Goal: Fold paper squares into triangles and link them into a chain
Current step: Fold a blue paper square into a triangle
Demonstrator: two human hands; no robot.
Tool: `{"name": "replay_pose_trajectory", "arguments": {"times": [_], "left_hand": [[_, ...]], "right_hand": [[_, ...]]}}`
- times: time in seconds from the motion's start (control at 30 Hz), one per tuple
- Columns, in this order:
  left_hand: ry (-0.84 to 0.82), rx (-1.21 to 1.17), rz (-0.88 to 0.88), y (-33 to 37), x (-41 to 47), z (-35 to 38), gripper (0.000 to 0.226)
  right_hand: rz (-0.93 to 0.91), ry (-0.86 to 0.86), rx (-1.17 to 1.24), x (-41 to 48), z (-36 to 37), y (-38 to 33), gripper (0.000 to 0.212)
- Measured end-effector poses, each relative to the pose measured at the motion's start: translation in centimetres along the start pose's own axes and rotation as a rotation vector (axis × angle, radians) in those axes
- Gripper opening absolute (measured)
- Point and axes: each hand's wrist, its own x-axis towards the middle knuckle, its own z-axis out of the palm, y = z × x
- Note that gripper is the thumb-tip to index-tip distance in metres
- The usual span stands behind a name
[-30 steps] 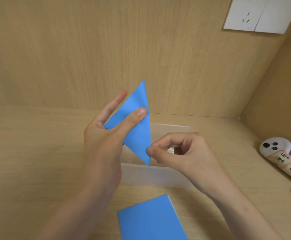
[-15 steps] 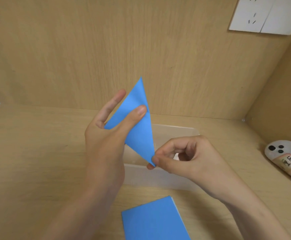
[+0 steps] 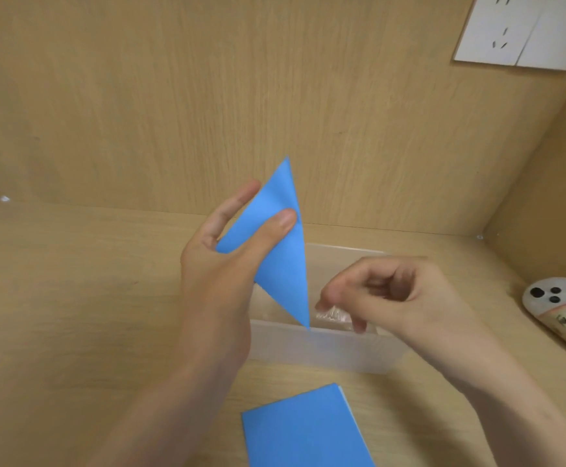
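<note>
A blue paper triangle point(image 3: 279, 261) stands upright in the air above the desk, one sharp tip up and one down. My left hand point(image 3: 222, 264) holds it, thumb pressed on the front near the right edge and fingers behind. My right hand point(image 3: 386, 294) hovers just right of the lower tip with its fingers curled and blurred; it touches nothing that I can see. A stack of flat blue paper squares point(image 3: 303, 429) lies on the desk near the front edge.
A clear plastic box point(image 3: 325, 348) sits on the wooden desk behind the hands, something crinkly and transparent inside. A white ghost-faced object point(image 3: 557, 305) lies at the right. Wooden walls close the back and right; a white socket plate point(image 3: 517, 32) is upper right.
My right hand has let go of the triangle's lower tip and drawn a little to the right. The left hand and the triangle stay nearly where they were.
</note>
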Motion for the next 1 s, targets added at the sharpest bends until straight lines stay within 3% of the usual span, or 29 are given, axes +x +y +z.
{"name": "replay_pose_trajectory", "arguments": {"times": [0.13,0.2,0.37,0.67,0.87,1.0], "left_hand": [[-0.144,0.122,-0.069,-0.7,-1.0,0.4,0.052],[-0.181,0.176,-0.074,-0.8,-1.4,0.7,0.046],[-0.190,0.174,-0.090,-0.5,-1.6,1.0,0.036],[-0.243,0.114,-0.084,0.0,-1.6,1.0,0.038],[-0.258,0.039,-0.097,-0.3,-1.8,0.9,0.025],[-0.273,0.057,-0.100,-0.3,-1.6,0.8,0.031]], "right_hand": [[0.007,0.122,0.122,0.3,0.1,0.2,0.026],[0.007,0.127,0.140,0.4,0.5,0.5,0.024],[0.046,0.108,0.189,0.5,0.4,0.4,0.011],[0.095,0.094,0.237,0.6,0.1,0.7,0.016],[0.092,0.112,0.264,0.8,-0.2,1.1,0.018],[0.080,0.099,0.250,0.8,-0.3,1.0,0.017]]}}
